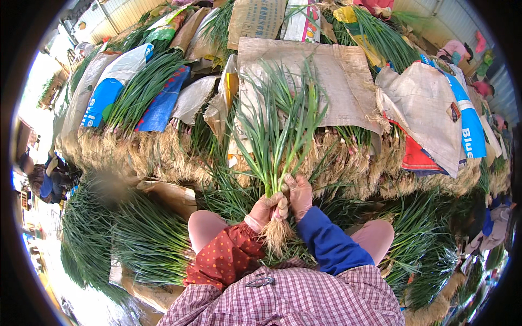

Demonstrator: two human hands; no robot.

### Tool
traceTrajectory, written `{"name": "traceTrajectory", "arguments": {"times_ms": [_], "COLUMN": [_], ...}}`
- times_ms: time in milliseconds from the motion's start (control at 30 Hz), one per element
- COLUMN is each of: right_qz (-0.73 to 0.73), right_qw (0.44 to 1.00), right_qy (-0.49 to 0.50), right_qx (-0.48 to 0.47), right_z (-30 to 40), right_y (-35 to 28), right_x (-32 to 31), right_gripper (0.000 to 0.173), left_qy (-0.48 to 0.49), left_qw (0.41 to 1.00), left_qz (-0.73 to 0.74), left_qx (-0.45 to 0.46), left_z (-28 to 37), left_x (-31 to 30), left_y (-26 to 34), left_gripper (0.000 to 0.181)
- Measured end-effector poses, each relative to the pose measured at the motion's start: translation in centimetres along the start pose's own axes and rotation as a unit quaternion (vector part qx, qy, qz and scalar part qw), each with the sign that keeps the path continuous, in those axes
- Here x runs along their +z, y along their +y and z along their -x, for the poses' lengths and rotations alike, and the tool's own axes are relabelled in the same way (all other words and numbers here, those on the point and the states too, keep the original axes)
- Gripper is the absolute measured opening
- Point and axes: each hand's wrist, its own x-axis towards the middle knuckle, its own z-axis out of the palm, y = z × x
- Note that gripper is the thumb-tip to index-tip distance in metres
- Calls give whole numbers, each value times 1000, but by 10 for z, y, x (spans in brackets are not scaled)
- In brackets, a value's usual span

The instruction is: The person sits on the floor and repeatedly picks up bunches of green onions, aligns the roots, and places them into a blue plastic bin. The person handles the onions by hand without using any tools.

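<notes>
A bunch of long-leaved green allium stalks (pixel 279 150), which looks like young garlic, stands upright before my chest. My left hand (pixel 267 210) is closed around its lower stems, just above the pale stringy roots (pixel 277 234). From the other side my right hand (pixel 298 195) grips the same stems slightly higher, its fingers against the stalks. The two hands meet at the bunch, and both appear to wear thin gloves. The leaves fan out in front of a beige woven sack (pixel 342 81). Some of the stems are hidden behind my fingers.
Stacked allium bunches with roots facing me (pixel 163 146) form a long bank ahead, partly covered by sacks. Loose stalks lie in piles at my left (pixel 151 236) and right (pixel 420 236). Another person (pixel 45 179) is at far left, another (pixel 495 224) at far right.
</notes>
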Motion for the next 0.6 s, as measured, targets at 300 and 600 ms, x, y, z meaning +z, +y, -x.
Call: {"name": "traceTrajectory", "arguments": {"times_ms": [300, 600], "right_qz": [504, 560], "right_qw": [802, 825], "right_qy": [-320, -55], "right_qx": [28, 50], "right_z": [31, -131], "right_y": [16, -68], "right_x": [-57, -57], "right_gripper": [32, 31], "left_qy": [-53, 124], "left_qw": [995, 973], "left_qz": [-22, -192], "left_qx": [76, 39], "left_z": [-12, -21], "left_x": [4, 2], "left_y": [26, 23], "left_gripper": [35, 10]}}
